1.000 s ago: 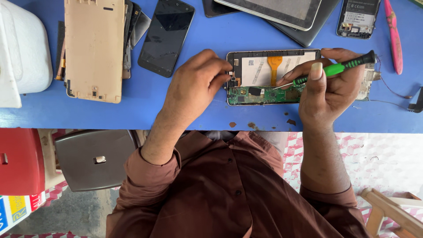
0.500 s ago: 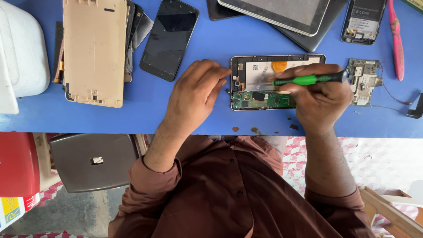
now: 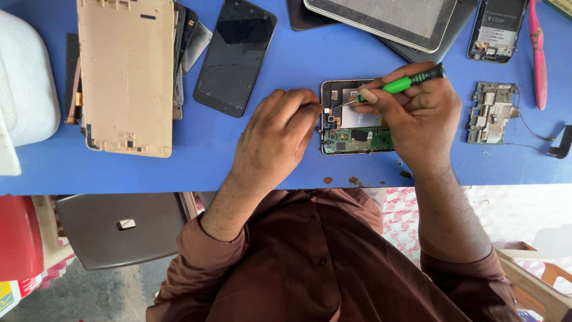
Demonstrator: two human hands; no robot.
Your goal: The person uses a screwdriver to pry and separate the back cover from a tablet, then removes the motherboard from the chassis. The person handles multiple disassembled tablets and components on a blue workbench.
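An opened phone [image 3: 355, 136] with its green circuit board exposed lies on the blue tabletop [image 3: 286, 161], just right of centre. The left hand [image 3: 275, 134] rests at its nine o'clock edge, fingers curled together against the frame. The right hand [image 3: 417, 116], at three o'clock, pinches a green-handled screwdriver [image 3: 398, 84], whose tip meets the phone's upper left interior. A loose circuit board [image 3: 492, 113] sits further toward three o'clock, a black phone [image 3: 235, 56] toward ten o'clock, and a gold back cover [image 3: 126, 74] beyond it.
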